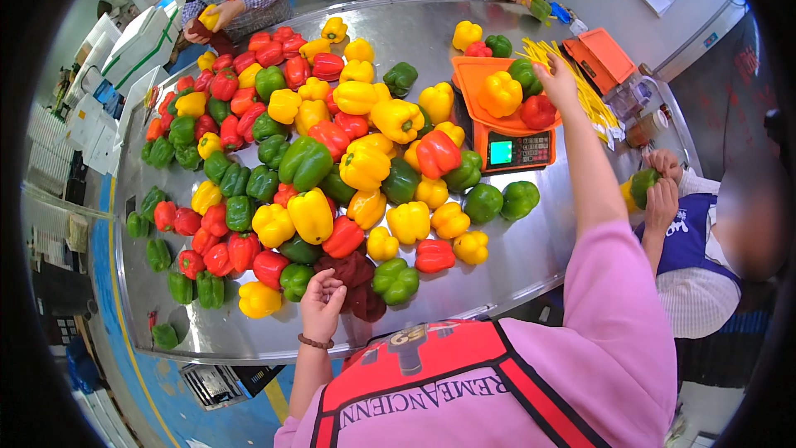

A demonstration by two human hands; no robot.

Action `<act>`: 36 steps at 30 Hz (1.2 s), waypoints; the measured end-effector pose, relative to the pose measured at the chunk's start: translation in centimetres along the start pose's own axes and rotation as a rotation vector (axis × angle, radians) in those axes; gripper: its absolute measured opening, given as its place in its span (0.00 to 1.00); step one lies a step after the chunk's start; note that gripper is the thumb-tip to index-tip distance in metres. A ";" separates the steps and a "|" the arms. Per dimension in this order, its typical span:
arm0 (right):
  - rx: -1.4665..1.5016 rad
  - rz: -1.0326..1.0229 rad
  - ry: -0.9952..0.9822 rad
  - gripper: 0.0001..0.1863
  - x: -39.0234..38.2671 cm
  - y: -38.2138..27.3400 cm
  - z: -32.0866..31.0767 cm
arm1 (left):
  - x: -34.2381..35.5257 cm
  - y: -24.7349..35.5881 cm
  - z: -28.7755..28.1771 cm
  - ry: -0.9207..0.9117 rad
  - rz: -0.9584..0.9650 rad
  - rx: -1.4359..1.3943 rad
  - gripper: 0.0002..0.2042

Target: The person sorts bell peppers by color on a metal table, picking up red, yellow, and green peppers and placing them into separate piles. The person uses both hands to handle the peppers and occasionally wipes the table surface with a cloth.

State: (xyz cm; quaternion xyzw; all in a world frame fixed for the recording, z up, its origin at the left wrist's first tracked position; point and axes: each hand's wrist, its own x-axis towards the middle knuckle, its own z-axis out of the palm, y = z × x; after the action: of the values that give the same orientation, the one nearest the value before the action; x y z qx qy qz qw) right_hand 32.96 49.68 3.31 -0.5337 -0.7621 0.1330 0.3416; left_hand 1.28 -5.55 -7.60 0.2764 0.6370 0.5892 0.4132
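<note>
Here, a person in a pink top leans over a steel table heaped with bell peppers, red, yellow and green. Their right hand stretches far across to an orange scale, fingers spread open over a green pepper on the orange tray, beside a yellow pepper and a red pepper; whether the fingers actually touch the green one I cannot tell. The three sit together on the tray, presumably so they are weighed as one lot. The left hand stays near, at the table's near edge, fingers loosely curled together and holding nothing, just beside a dark red pepper and a green one, probably steadying the lean. Yellow strips lie fanned out right of the scale, within easy reach. At the right, another person holds a green pepper in both hands; at the far left, someone in an apron holds a yellow one.
</note>
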 end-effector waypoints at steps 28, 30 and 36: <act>-0.015 -0.831 -0.648 0.05 -40.6 -23.9 11.1 | -7.4 -2.1 1.0 0.168 0.053 -0.019 0.19; 0.341 -0.687 -0.656 0.07 -38.4 -25.7 8.0 | -7.5 -3.5 0.6 0.177 -0.041 -0.330 0.23; 0.891 -0.653 -0.783 0.13 -40.7 -28.2 5.2 | -5.2 3.3 4.2 -0.209 -0.024 -1.020 0.26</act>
State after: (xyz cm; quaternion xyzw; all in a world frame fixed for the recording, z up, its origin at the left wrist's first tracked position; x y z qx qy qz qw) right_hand 17.20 2.58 0.06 0.0032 -0.8241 0.5080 0.2505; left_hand 7.02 -7.20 -3.23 0.0897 0.2274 0.7892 0.5634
